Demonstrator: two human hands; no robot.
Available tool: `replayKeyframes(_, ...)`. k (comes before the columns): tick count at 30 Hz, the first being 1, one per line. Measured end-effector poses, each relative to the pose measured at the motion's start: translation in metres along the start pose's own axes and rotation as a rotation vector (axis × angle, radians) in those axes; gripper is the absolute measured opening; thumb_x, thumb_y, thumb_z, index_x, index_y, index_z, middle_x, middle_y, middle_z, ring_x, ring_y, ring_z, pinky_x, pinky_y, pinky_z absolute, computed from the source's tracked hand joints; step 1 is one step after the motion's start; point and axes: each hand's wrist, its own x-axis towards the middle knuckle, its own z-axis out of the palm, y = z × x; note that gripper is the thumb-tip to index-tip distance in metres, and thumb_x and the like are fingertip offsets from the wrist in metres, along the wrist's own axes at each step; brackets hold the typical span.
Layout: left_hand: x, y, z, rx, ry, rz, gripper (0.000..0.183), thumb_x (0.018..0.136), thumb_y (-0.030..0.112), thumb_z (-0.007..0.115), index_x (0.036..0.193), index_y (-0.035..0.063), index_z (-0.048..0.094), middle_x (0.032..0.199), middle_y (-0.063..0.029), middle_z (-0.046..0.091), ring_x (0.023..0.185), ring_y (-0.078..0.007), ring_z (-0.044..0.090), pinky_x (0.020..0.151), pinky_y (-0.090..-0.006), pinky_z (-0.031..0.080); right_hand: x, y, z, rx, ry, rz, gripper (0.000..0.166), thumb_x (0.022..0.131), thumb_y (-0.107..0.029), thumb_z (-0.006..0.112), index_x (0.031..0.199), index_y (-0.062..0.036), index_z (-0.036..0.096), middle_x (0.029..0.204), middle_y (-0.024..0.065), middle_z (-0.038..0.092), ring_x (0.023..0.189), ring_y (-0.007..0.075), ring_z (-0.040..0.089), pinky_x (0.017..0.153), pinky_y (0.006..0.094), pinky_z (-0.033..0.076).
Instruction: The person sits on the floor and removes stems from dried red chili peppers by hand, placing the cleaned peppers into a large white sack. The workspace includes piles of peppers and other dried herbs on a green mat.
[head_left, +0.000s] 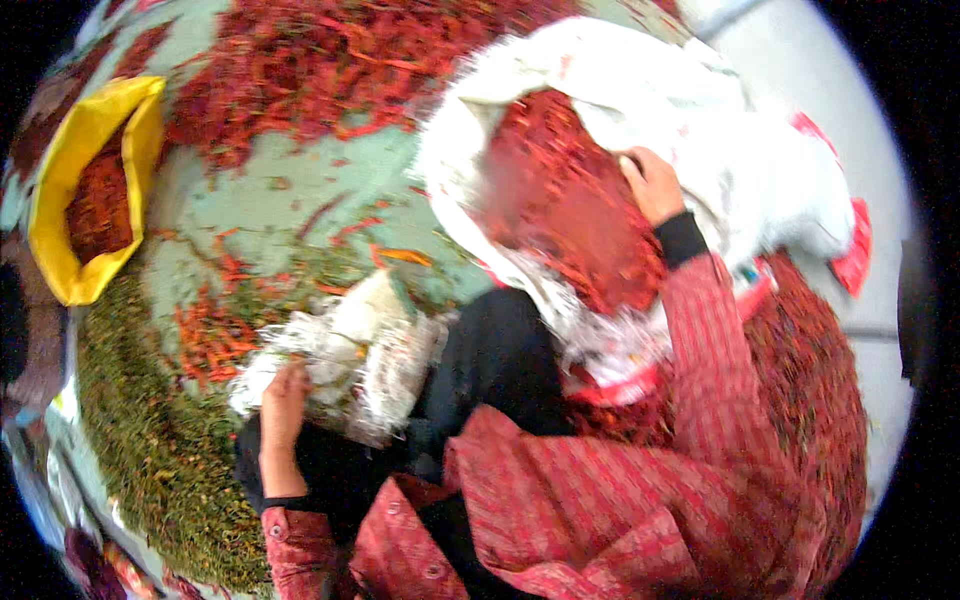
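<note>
My right hand (651, 184) is at the right side of the mouth of a large white woven sack (720, 165), fingers curled at its rim. Dried red chili peppers (600, 247) fill the sack's wide mouth. At lower left, my left hand (285, 390) is closed on the frayed edge of a smaller white woven sack (375, 315), which lies crumpled by my dark-trousered knee. What that sack holds cannot be told. An orange chili pepper (405, 256) lies just beyond it.
A yellow bag (49, 225) with red contents stands open at far left. Red chilies (322, 67) spread across the back; more (810, 375) are heaped at right. Green stems or stalks (150, 435) cover the left side. Orange-red chilies (210, 337) lie near the small sack.
</note>
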Motion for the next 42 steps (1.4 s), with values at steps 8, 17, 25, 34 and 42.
replayKeyframes(8,0.099,0.063,-0.012,0.081,0.034,0.132,0.024,0.084,0.014,0.046,0.097,-0.0033,0.056,0.073,-0.0088,0.06,0.064,-0.0138,0.055,0.061,-0.0267,0.044,-0.002,-0.218,0.221,1.109,-0.549,-0.098,0.017,0.083,-0.015,0.053,0.095,-0.0037,0.058,0.081,0.002,0.058,0.074,0.0069,0.053,0.069,0.022,0.044)
replayKeyframes(17,0.3,0.163,0.079,0.643,0.103,0.75,0.023,0.082,0.018,0.046,0.102,0.0069,0.053,0.094,-0.0167,0.055,0.08,-0.0352,0.056,0.067,-0.0405,0.046,-0.005,-0.22,0.299,0.745,-0.741,-0.354,0.016,0.074,-0.014,0.05,0.081,-0.002,0.056,0.082,0.0203,0.058,0.075,0.0361,0.057,0.065,0.0431,0.046)
replayKeyframes(25,0.344,0.152,0.102,1.034,0.042,0.346,0.026,0.079,0.026,0.051,0.092,0.0043,0.05,0.091,-0.016,0.059,0.078,-0.0325,0.058,0.063,-0.043,0.047,-0.017,-0.209,0.295,0.836,-0.832,-0.526,0.019,0.076,-0.017,0.05,0.089,-0.0029,0.053,0.083,0.0171,0.055,0.078,0.0344,0.055,0.065,0.0422,0.045)
replayKeyframes(34,0.214,0.134,0.038,0.117,0.024,-0.025,0.022,0.081,0.016,0.054,0.096,0.0008,0.054,0.076,-0.0042,0.06,0.062,-0.0075,0.049,0.055,-0.0233,0.042,0.013,-0.206,0.287,1.018,-0.104,0.089,0.042,0.085,-0.026,0.048,0.112,0.0045,0.04,0.106,0.0225,0.05,0.099,0.0337,0.049,0.085,0.038,0.038)
replayKeyframes(42,0.18,0.135,0.043,-0.128,0.064,0.144,0.023,0.086,0.019,0.051,0.098,0.0003,0.057,0.088,-0.0006,0.058,0.084,-0.0076,0.05,0.077,-0.0242,0.041,0.022,-0.203,0.276,1.422,-0.399,0.303,0.021,0.089,-0.02,0.042,0.094,-0.0004,0.05,0.071,0.0078,0.056,0.064,0.0178,0.054,0.058,0.0316,0.042)
